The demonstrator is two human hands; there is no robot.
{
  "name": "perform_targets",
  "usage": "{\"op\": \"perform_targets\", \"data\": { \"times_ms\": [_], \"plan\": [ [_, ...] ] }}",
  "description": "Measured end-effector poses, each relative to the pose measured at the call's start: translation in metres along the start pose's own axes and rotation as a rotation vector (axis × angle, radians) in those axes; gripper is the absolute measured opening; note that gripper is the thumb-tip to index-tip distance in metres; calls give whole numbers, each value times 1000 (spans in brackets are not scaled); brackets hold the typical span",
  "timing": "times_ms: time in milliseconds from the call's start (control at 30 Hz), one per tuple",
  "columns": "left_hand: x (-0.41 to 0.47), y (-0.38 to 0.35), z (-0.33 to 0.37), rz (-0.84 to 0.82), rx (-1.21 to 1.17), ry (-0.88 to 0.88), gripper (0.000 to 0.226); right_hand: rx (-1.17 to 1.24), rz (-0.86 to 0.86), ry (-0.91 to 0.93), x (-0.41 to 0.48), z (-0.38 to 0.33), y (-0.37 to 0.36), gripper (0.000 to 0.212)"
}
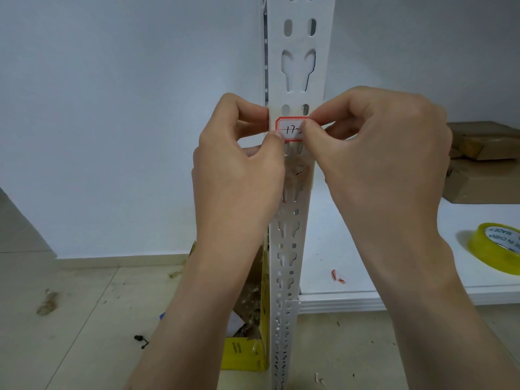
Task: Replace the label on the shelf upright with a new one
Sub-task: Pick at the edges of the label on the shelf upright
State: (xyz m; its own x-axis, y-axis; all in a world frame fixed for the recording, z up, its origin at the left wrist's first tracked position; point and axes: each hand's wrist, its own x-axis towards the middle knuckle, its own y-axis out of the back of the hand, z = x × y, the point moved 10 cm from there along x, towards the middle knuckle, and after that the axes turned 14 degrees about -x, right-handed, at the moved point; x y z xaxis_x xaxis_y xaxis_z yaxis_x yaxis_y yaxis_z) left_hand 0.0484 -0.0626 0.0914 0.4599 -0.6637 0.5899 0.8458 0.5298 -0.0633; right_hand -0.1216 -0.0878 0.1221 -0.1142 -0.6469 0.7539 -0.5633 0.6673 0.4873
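Pretty much done I reckon: old one looks gone, just residue [298, 170] below the fingers [277, 139], and left hand [239, 153] and right hand [380, 144] each pinch an end of the new label [291, 130] against the upright [299, 66], so only pressing it flat remains.

Softly and evenly lit in cool bluish light, with faint shadows, sharp at centre, shelf upright [298, 32] skewed by wide-angle distortion.
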Motion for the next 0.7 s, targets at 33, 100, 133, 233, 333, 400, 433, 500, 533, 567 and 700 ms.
{"op": "perform_targets", "data": {
  "times_ms": [33,100,133,233,333,400,433,500,533,567,700],
  "plan": [
    [0,0,0,0,-1,-1,25,-1,3,1,0,0,0,10],
    [0,0,0,0,-5,-2,24,-9,-5,-4,-1,-1,0,10],
    [0,0,0,0,-4,-3,23,-14,-12,-4,-1,-1,-1,11],
    [-1,0,-1,-2,-6,0,22,-19,-18,3,0,-2,-2,13],
    [-1,0,-1,-3,-17,4,22,-12,-20,-2,1,-1,-1,11],
    [0,0,0,-4,-16,3,22,-11,-34,-3,2,-1,-3,10],
    [-1,0,0,-4,-13,1,22,-10,-39,-2,2,-1,-3,10],
    [-1,0,1,0,-10,-1,21,-8,-36,4,2,-2,-4,9],
    [-1,0,1,3,-9,-3,21,-8,-32,5,3,-1,-4,10],
    [-1,0,1,6,-8,-6,21,-10,-31,6,3,-1,-4,10],
    [-1,-1,1,3,3,-10,23,11,-24,1,2,1,-3,12]
  ]
}}
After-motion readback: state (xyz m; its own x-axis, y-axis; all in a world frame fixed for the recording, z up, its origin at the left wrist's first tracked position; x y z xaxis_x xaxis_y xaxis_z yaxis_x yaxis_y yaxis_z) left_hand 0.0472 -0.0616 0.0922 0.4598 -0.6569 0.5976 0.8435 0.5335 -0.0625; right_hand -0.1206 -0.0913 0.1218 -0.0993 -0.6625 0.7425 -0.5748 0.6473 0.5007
